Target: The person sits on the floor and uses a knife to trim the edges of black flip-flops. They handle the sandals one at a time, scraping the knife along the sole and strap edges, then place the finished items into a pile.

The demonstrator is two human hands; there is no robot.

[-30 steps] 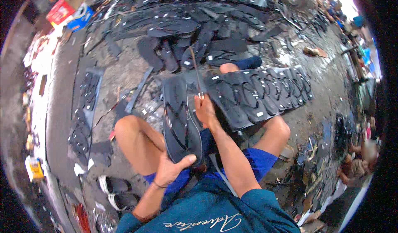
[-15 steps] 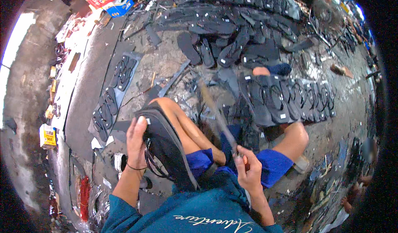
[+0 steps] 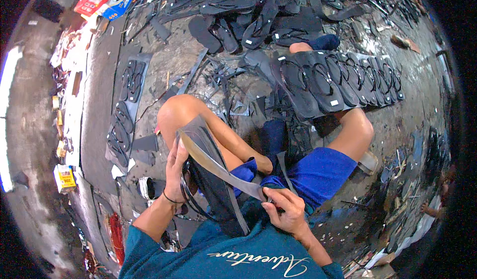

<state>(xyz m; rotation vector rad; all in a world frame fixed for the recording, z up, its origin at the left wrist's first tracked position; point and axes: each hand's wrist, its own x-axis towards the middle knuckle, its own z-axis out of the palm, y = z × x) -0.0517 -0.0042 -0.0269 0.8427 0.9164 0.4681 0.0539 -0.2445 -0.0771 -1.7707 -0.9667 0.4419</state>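
Observation:
My left hand (image 3: 176, 169) grips a black flip-flop (image 3: 211, 177) by its side, the thumb and fingers near its far end. The flip-flop stands slanted against my bent left leg, its thin strap hanging loose beside my wrist. In my closed right hand (image 3: 285, 209) is a long, slightly curved knife (image 3: 218, 168). Its blade runs across the flip-flop to the far end, close to my left fingertips. Whether the edge touches the rubber, I cannot tell.
Finished-looking flip-flops (image 3: 325, 85) lie in a row across my right leg. More flip-flops (image 3: 121, 130) sit on a strip at the left. Beyond are a heap of black flip-flops (image 3: 258, 23), scattered rubber scraps (image 3: 223, 87), red and blue boxes (image 3: 115, 4), and a yellow box (image 3: 64, 178).
The knife has swung from pointing far ahead to lying leftward across the flip-flop. My right hand has come slightly nearer and left. The whole view has shifted.

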